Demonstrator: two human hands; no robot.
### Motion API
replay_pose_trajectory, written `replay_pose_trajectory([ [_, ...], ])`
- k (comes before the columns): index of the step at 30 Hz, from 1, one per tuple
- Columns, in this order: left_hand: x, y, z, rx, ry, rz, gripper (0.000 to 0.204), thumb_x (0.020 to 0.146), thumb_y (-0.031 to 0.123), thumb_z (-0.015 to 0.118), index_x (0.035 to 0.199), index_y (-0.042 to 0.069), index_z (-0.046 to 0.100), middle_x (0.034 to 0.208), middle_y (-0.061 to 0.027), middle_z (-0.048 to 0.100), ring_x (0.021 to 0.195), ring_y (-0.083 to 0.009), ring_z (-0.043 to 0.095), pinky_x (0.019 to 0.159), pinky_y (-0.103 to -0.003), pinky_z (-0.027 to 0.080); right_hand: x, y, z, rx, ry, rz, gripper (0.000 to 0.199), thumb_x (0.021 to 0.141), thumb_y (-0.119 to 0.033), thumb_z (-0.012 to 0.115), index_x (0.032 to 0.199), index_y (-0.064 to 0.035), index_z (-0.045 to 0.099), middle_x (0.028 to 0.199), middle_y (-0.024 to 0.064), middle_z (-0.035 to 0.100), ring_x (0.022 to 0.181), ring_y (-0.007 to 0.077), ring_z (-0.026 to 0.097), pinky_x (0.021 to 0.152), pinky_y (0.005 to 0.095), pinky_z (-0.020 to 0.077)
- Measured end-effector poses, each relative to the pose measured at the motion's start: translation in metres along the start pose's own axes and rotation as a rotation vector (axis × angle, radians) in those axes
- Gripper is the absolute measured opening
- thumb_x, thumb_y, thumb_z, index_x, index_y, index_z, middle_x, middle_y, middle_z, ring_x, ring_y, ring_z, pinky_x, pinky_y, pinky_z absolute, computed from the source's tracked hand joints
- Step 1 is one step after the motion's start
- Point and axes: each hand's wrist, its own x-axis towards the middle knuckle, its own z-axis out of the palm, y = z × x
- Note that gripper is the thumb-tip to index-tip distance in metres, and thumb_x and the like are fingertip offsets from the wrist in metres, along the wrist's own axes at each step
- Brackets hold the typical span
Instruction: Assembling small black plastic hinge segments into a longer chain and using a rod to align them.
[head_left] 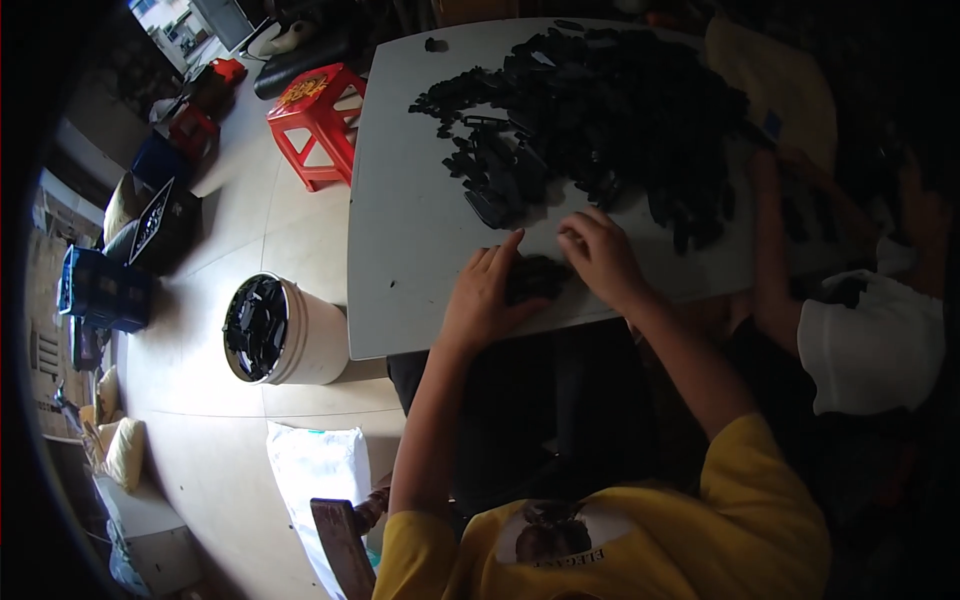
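Near the table's front edge lies a small cluster of black plastic-looking pieces. My left hand rests at its left side, fingers stretched out and thumb apart along the near side of the cluster. My right hand is above the cluster's right side, its fingers curled in and the fingertips close together. Whatever is between those fingertips is too small or hidden to make out. Beyond both hands spreads a large heap of similar black pieces on the white table.
A co-worker's arm reaches the table at the right. Left of the table stand a white bucket filled with black pieces and a red stool. A white sack lies by a wooden chair. Blue crates stand farther left.
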Motion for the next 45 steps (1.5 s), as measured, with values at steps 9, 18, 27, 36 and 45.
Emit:
replay_pose_trajectory([
  [9,0.001,0.013,-0.014,0.122,-0.059,0.033,0.065,0.072,0.025,0.075,0.13,0.01,0.051,0.117,-0.0117,0.056,0.107,-0.0312,0.052,0.094,-0.041,0.042,0.013,0.015,-0.009,-0.209,0.166,0.174,0.024,0.09,-0.006,0.053,0.112,-0.0003,0.061,0.095,0.0122,0.064,0.077,0.0245,0.064,0.067,0.0349,0.0519],
  [18,0.02,-0.023,-0.015,0.176,0.221,0.001,0.042,0.084,0.007,0.055,0.126,0.004,0.052,0.131,-0.0139,0.052,0.12,-0.0311,0.048,0.1,-0.041,0.038,0.008,0.026,-0.005,-0.452,0.049,0.272,0.032,0.09,-0.014,0.055,0.12,-0.0039,0.057,0.093,0.0123,0.065,0.078,0.0292,0.065,0.066,0.0391,0.0533],
  [27,0.038,-0.032,-0.041,0.408,0.075,0.014,0.034,0.077,0.008,0.064,0.112,0.009,0.063,0.111,-0.0062,0.062,0.112,-0.0243,0.053,0.1,-0.038,0.037,0.003,0.034,-0.001,-0.491,0.152,0.243,0.029,0.087,-0.01,0.06,0.116,-0.0057,0.059,0.091,0.0098,0.063,0.072,0.0273,0.065,0.061,0.0368,0.0524],
  [36,0.023,-0.028,-0.022,0.121,0.159,-0.027,0.02,0.075,0.013,0.071,0.095,0.008,0.071,0.102,-0.0054,0.064,0.099,-0.0257,0.057,0.094,-0.037,0.04,0.002,0.036,-0.003,-0.365,0.226,0.182,0.013,0.085,-0.01,0.064,0.096,-0.0057,0.059,0.087,0.0079,0.061,0.069,0.027,0.063,0.059,0.0357,0.0511],
  [45,0.015,-0.031,-0.024,0.029,0.113,-0.093,0.022,0.07,0.016,0.074,0.091,0.01,0.071,0.095,-0.0044,0.064,0.098,-0.0254,0.056,0.093,-0.037,0.039,0.025,-0.01,-0.003,0.107,0.033,-0.032,0.023,0.076,-0.001,0.069,0.098,-0.0052,0.063,0.086,0.0066,0.067,0.08,0.0212,0.065,0.066,0.0303,0.0529],
])
